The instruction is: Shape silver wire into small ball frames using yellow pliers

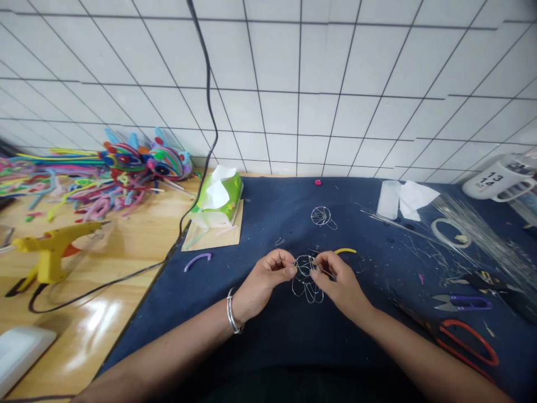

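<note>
A looped shape of thin silvery wire (307,288) hangs between my hands above the dark blue cloth. My left hand (268,274), with a silver bangle at the wrist, pinches its left side between thumb and fingertips. On the other side my right hand (338,280) is closed on the wire too, thumb against fingers. Just beyond them lies a round wire piece (321,216) with a loop at its lower right. A yellow curved piece (345,251) rests close behind my right hand. The wire's exact ends are hidden by my fingertips.
At right lie red-handled scissors (467,341), purple snips (464,303), a bundle of straight wires (486,240) and a white mug (495,178). Leftward are a tissue pack (229,196), a purple curved piece (197,261), a yellow glue gun (52,252) and a black cord (208,73).
</note>
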Motion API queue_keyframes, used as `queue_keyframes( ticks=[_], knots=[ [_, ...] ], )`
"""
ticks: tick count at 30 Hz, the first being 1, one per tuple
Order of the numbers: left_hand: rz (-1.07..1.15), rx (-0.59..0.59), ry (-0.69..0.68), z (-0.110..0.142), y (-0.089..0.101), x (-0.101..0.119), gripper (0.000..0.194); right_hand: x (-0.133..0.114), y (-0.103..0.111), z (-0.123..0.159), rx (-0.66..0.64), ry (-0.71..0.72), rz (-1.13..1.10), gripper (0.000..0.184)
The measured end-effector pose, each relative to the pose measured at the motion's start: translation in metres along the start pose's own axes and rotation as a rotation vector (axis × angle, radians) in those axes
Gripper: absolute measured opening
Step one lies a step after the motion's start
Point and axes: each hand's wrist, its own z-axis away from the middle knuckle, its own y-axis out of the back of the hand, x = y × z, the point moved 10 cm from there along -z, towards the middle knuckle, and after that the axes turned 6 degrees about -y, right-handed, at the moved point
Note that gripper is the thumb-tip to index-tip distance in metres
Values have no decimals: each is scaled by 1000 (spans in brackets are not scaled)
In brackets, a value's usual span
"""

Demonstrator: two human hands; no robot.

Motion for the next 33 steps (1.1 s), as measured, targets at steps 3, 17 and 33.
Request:
queue_keyframes(
  ticks=[3,17,33],
  knots=[
    [-6,-30,22,1,-4,-1,12,1,0,0,-2,5,6,12],
    [15,-108,8,2,-13,3,7,9,-5,-2,-40,-22,53,10],
    [-36,-166,45,3,-15,-6,11,13,1,-3,50,3,85,22]
  ],
)
